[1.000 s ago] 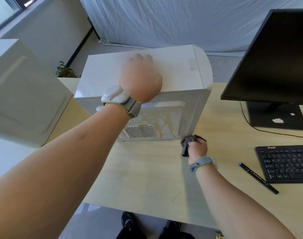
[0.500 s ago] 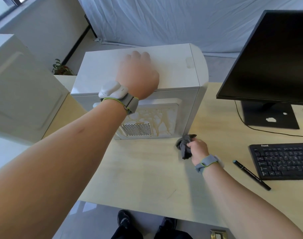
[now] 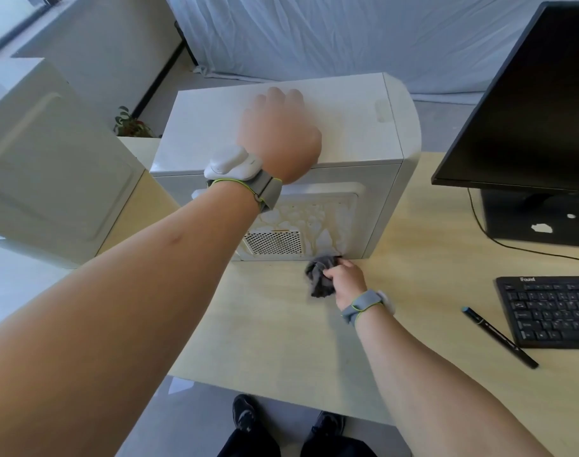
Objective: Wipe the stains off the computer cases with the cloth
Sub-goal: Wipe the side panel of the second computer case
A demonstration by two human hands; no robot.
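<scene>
Computer case (image 3: pixel 347 127): white, brownish-yellow streaks on near panel, perforated vent patch. Cloth (image 3: pixel 319 280): dark grey. Tabletop (image 3: pixel 265 324): pale wood grain. Monitor (image 3: pixel 529 110), keyboard (image 3: pixel 552 311), pen (image 3: pixel 499 338): black. Wristbands: grey, lime-green edging. Backdrop sheet (image 3: pixel 314 34): white.

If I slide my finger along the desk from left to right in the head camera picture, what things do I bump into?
Second case → stained case → cloth in the right hand → pen → keyboard.
</scene>
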